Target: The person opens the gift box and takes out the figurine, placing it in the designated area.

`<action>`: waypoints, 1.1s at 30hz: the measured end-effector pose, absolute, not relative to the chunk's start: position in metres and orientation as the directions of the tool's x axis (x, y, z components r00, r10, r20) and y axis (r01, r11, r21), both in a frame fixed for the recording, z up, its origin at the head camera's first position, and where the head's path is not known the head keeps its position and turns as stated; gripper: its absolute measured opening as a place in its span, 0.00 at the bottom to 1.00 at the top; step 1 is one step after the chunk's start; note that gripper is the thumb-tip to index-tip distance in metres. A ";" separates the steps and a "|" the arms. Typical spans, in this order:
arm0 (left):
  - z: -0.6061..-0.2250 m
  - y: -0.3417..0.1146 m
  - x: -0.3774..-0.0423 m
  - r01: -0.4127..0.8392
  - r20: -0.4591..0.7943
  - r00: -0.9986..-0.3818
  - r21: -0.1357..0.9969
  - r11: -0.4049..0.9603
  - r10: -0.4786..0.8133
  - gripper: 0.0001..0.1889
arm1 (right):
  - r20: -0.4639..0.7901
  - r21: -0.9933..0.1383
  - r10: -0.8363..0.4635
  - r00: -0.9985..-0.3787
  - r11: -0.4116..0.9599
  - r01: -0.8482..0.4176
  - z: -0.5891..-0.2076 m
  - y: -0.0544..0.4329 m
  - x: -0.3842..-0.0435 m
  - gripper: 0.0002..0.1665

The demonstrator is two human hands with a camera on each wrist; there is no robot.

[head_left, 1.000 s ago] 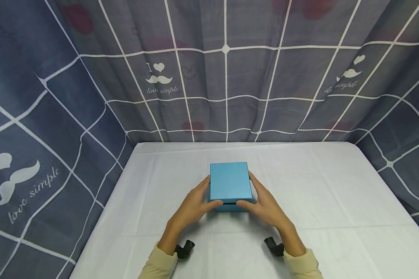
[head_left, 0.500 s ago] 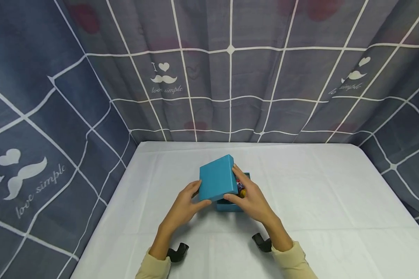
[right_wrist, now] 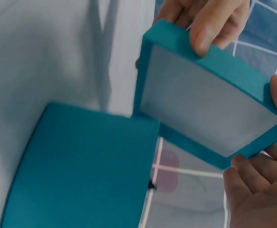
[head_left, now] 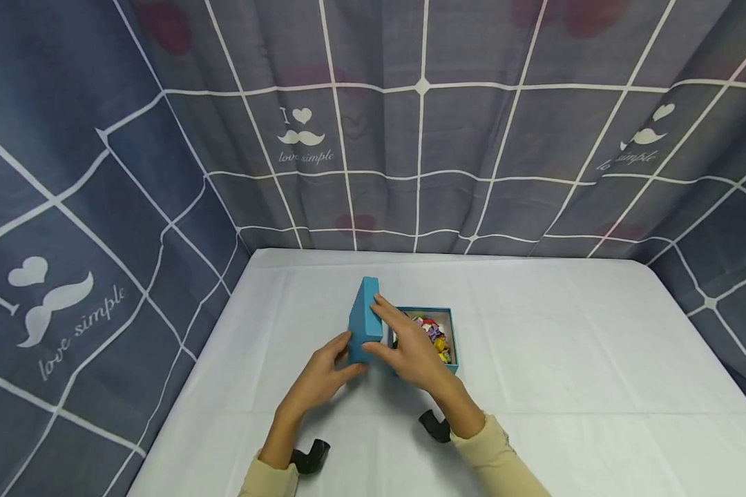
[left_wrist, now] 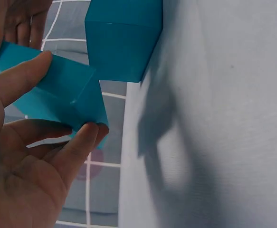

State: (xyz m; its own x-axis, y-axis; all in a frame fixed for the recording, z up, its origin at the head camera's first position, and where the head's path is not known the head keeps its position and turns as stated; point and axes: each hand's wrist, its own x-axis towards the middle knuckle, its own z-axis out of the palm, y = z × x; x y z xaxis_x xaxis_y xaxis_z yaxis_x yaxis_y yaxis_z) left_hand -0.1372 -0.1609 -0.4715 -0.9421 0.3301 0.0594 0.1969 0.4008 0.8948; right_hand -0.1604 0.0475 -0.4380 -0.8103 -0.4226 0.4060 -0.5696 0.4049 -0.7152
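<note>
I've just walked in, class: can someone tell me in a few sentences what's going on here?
A person holds a blue, square, cardboard-looking lid between the left hand and the right hand. The lid is off and tilted nearly on edge, its pale inside turned toward the matching blue, open-topped box. The box stands on a white cloth-covered table, just right of the lid. Small multicoloured objects lie inside it, too small to identify.

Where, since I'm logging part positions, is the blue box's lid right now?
In the head view, the lid is held steeply tilted between the left grip and the right grip, just left of the open box.
</note>
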 end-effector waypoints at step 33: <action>-0.488 -0.204 -0.131 0.143 0.099 -0.975 0.965 0.219 0.201 0.30 | 0.223 -0.861 -0.632 -0.742 0.230 -0.454 -0.453 -0.030 -0.152 0.42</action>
